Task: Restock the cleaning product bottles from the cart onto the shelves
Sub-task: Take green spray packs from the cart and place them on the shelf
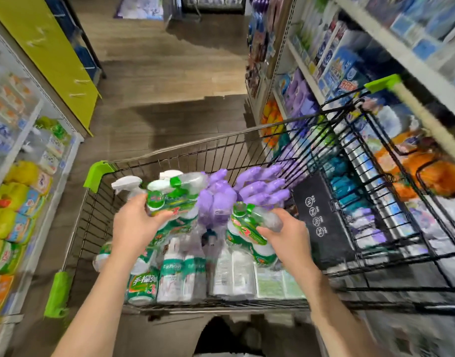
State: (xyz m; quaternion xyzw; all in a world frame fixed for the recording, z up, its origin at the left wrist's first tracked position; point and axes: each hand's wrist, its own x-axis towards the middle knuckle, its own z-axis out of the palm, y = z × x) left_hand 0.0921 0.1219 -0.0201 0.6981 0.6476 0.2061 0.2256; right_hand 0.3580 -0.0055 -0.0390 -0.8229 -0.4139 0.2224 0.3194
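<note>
A wire shopping cart [169, 150] with green corner guards stands in front of me, filled with cleaning bottles. My left hand [133, 222] grips a green-labelled spray bottle [167, 197] with a white trigger head, held above the load. My right hand [285, 235] grips a second green-labelled bottle [249, 222] on the cart's right side. Purple trigger bottles [260, 186] lie between and behind the two. Green and white bottles [185, 274] stand along the near end of the cart. The picture is blurred by motion.
Stocked shelves [332, 81] run along the right, close beside the cart. More shelves [20, 176] with yellow and green packs line the left. A yellow-green panel [48, 52] leans at the far left. Wooden aisle floor [175, 81] stretches ahead.
</note>
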